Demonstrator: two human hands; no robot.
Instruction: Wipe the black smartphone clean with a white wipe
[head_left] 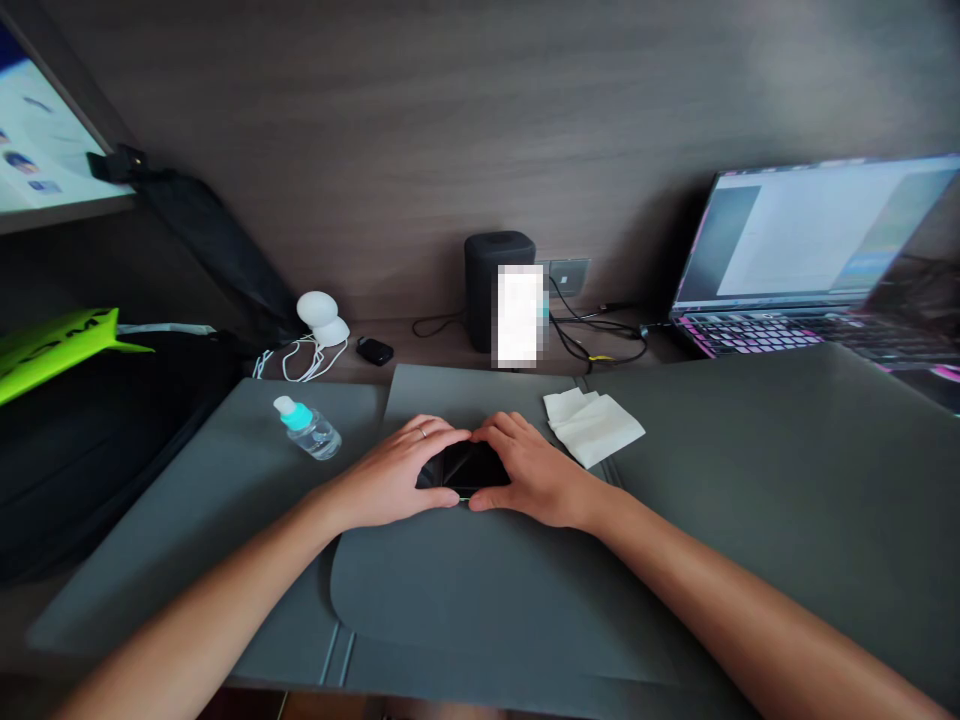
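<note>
A dark, glossy phone [477, 466] lies sideways on the grey mat [450, 580], its screen facing up. My left hand [401, 468] grips its left end, fingers along the far edge and thumb along the near edge; a ring shows on one finger. At the other end, my right hand [536, 470] grips it the same way. The thumbs nearly meet at the near edge. Both ends of the phone are partly hidden by the hands. A small clear spray bottle [311, 430] lies tilted left of my left hand. Beyond my right hand is a folded white cloth or tissue [596, 428].
A black speaker [480, 290] stands at the wall, partly covered by a blurred white patch. Left of it are a white round-headed device [321, 315] with cables and a small black object [374, 350]. An open laptop [810, 245] is at right, a black bag [97, 440] at left.
</note>
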